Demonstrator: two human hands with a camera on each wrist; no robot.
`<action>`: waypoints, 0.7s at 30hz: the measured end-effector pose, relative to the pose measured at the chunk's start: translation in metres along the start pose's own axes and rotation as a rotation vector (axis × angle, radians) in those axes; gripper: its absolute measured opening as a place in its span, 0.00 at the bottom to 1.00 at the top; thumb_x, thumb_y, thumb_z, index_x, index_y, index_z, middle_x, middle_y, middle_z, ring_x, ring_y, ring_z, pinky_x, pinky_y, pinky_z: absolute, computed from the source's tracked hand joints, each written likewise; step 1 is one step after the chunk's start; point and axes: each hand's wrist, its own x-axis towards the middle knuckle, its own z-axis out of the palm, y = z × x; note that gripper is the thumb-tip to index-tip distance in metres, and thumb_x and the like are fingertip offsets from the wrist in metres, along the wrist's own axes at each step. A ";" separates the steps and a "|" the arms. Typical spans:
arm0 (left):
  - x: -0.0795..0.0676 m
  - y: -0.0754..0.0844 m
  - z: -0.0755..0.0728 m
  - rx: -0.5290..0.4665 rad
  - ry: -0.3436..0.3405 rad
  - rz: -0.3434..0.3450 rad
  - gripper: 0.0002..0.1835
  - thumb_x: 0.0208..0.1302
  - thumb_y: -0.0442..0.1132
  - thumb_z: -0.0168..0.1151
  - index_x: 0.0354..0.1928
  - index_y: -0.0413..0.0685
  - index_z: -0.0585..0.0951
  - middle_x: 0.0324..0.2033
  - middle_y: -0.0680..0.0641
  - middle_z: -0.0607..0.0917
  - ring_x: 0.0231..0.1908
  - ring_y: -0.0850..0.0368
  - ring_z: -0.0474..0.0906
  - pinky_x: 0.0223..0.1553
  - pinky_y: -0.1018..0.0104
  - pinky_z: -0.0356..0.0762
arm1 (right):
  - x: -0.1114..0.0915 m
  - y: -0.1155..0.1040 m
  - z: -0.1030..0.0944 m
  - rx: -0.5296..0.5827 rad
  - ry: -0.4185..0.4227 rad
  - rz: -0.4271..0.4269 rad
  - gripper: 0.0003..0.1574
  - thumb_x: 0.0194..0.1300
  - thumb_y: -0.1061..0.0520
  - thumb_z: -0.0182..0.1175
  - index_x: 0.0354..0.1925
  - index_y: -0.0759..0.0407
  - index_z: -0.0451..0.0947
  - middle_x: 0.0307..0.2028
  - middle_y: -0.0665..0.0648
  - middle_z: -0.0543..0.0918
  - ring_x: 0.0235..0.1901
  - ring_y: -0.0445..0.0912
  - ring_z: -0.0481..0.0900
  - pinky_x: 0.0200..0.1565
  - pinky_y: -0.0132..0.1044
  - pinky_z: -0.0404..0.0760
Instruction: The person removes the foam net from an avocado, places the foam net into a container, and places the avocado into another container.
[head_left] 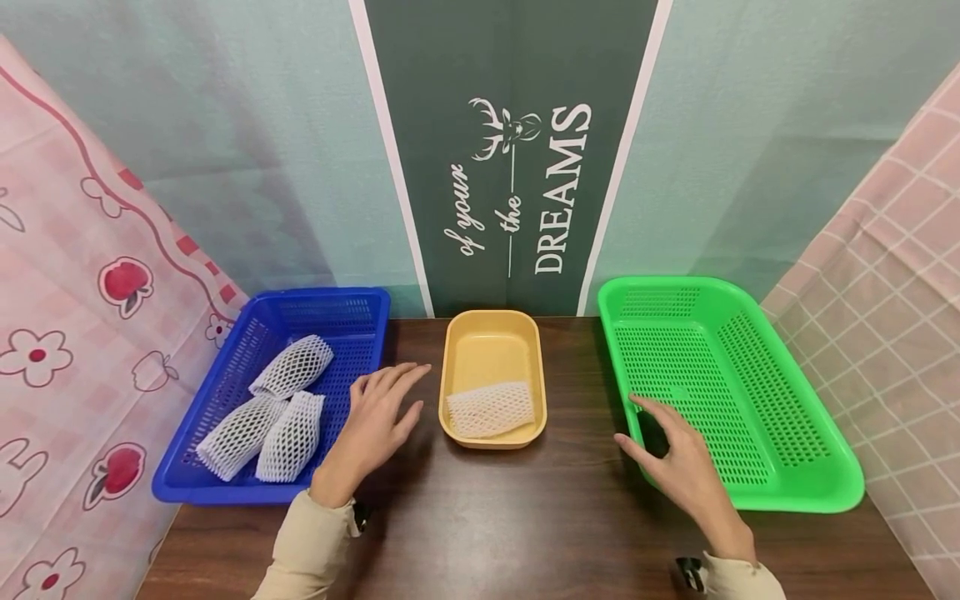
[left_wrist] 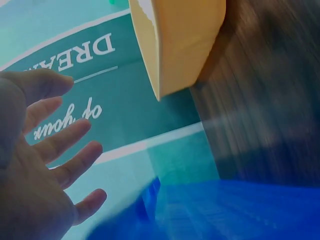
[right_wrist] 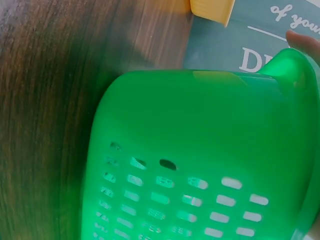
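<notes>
In the head view my left hand (head_left: 377, 417) hovers with spread fingers between the blue basket (head_left: 176, 475) and the yellow tray (head_left: 491, 346). It holds nothing; the left wrist view also shows the palm (left_wrist: 35, 200) bare. A white foam net sleeve (head_left: 491, 410) lies flat in the near part of the tray. Several more foam net sleeves (head_left: 291, 437) lie in the blue basket. My right hand (head_left: 678, 454) is over the left rim of the green basket (head_left: 825, 492), thumb and fingers apart, nothing between them. Whether it touches the rim I cannot tell.
All three containers stand on a dark wooden table (head_left: 517, 525). A curtain with printed lettering (head_left: 562, 192) hangs behind them. Pink patterned cloth (head_left: 82, 333) closes off the left side, and a pink checked cloth (head_left: 892, 333) the right.
</notes>
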 end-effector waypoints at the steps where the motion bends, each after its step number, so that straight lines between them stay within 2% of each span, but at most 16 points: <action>1: -0.001 -0.002 -0.001 0.001 0.000 -0.005 0.26 0.64 0.37 0.65 0.65 0.53 0.76 0.60 0.44 0.78 0.60 0.41 0.71 0.57 0.39 0.58 | 0.000 0.000 -0.001 0.002 -0.015 0.001 0.37 0.58 0.52 0.72 0.63 0.57 0.74 0.59 0.66 0.79 0.60 0.64 0.74 0.54 0.60 0.71; 8: -0.012 -0.014 -0.009 -0.001 -0.002 -0.058 0.26 0.64 0.37 0.64 0.65 0.51 0.75 0.62 0.42 0.78 0.61 0.40 0.71 0.58 0.38 0.58 | -0.003 0.001 -0.008 0.009 -0.113 0.034 0.37 0.60 0.49 0.71 0.65 0.53 0.72 0.62 0.66 0.76 0.63 0.65 0.71 0.56 0.63 0.70; 16: -0.023 -0.030 -0.011 0.004 0.043 -0.086 0.27 0.62 0.35 0.65 0.64 0.48 0.75 0.60 0.39 0.79 0.59 0.38 0.72 0.56 0.35 0.60 | -0.004 0.005 -0.008 0.041 -0.118 0.052 0.37 0.60 0.48 0.71 0.65 0.52 0.73 0.62 0.65 0.77 0.63 0.65 0.71 0.56 0.63 0.70; 21: -0.025 -0.037 -0.012 -0.003 0.045 -0.101 0.27 0.62 0.34 0.65 0.65 0.48 0.75 0.60 0.39 0.79 0.58 0.38 0.72 0.55 0.36 0.60 | -0.005 0.005 -0.008 0.049 -0.112 0.052 0.37 0.59 0.50 0.71 0.65 0.53 0.73 0.62 0.65 0.77 0.63 0.65 0.71 0.56 0.63 0.70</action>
